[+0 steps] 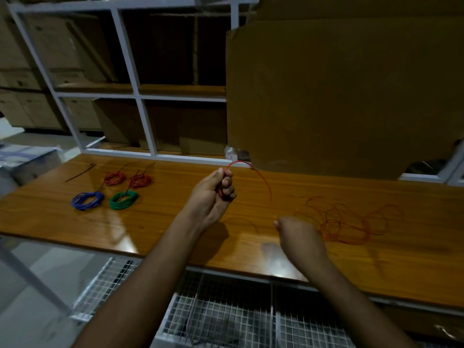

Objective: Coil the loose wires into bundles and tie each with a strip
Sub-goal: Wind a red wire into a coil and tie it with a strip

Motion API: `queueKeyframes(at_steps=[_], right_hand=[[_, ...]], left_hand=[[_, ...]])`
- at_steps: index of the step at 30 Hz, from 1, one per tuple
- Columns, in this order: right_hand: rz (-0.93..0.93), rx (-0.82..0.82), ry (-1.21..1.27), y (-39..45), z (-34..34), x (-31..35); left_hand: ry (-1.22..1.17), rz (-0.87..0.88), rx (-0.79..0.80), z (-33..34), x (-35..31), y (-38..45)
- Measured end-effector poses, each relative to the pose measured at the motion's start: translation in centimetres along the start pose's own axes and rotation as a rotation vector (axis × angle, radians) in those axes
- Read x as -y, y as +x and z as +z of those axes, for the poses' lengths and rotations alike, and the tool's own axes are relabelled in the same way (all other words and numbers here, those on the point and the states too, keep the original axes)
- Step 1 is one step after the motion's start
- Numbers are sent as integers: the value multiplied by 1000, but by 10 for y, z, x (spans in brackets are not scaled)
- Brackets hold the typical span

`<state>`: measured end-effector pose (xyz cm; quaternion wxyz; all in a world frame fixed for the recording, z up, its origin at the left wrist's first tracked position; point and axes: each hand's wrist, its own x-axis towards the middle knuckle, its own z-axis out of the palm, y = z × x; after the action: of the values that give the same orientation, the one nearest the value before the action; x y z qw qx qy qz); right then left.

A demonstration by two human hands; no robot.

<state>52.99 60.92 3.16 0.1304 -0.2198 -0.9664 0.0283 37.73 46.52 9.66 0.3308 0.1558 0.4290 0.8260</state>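
My left hand (216, 192) is raised above the wooden table (175, 237) and grips a small coil of red wire; one strand arcs (261, 177) up and right from it. My right hand (298, 237), blurred, has its fingers curled near the edge of a loose orange-red wire tangle (351, 222); whether it pinches a strand cannot be made out. At the left lie tied bundles: two red (114, 178) (140, 180), one blue (87, 200), one green (123, 200). A dark strip (80, 172) lies beyond them.
A large cardboard sheet (339, 96) leans upright at the table's back right. White shelving (140, 96) with cardboard boxes stands behind. Wire-mesh baskets (226, 315) hang below the table's front edge. A plastic-wrapped stack (27, 156) sits at far left.
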Motion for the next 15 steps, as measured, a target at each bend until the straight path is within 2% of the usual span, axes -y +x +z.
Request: queueKeyframes(at_steps=[2,4,6,9,11,15], right_hand=[[-115,154,-22,-4,-18,25],[-241,152,-31,-7,-39,40],[-361,25,-43,-3,-59,48],[-474,-265,-22,5,-82,47],[-477,-416,49,12,-83,41],[-310,-491,140,26,-78,34]], left_hand=[[36,7,-12,9,3,2],[80,7,-15,15,6,3],[100,6,10,18,8,2],[217,48,52,20,11,-3],[331,77,72,21,14,-7],[379,46,114,21,16,-14]])
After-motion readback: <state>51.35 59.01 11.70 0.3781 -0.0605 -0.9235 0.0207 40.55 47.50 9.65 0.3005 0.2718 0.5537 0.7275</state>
